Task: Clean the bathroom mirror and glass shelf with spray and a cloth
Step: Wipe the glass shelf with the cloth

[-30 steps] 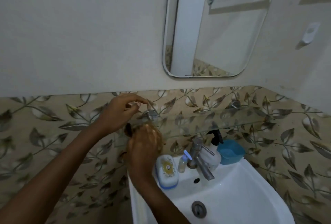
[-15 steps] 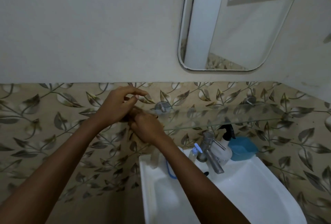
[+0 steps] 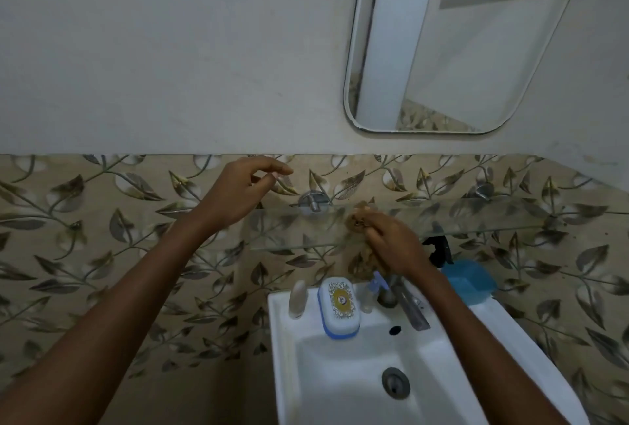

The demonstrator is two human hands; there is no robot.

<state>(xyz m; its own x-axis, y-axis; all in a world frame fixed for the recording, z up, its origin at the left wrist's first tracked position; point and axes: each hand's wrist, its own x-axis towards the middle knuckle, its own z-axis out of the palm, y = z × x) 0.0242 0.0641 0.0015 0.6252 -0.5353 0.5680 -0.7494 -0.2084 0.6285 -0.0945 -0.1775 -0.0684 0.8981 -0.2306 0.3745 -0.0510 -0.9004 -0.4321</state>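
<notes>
Wiping looks like the step in hand, on the shelf rather than the mirror. Going from the left: the left hand (image 3: 245,186) hovers over the left end of the glass shelf (image 3: 510,218). Its grip is released, fingers loosely curled with thumb and forefinger nearly meeting, and there's nothing in it that I can see. Can't tell if it actually touches the glass. Just right of it is the metal bracket (image 3: 315,201) pinning the shelf to the tiled wall.

Next along, the cloth (image 3: 359,217), a brownish rag, sits bunched on top of the shelf around the middle. The right hand (image 3: 396,244) has its grip clenched round it and looks to be pressing it onto the glass. Some of the rag seems to hang below the front edge too. Past that wrist the black trigger of the spray bottle (image 3: 437,249) pokes up under the shelf, next to a blue tub (image 3: 471,280) at the back of the sink (image 3: 340,373). The mirror (image 3: 459,50) is up on the wall at the right, with nobody touching it.

My guess for the next move: drag the rag along toward the right end, with light, even pressure since it's only glass on brackets. Whether the mirror is done, I can't say.
</notes>
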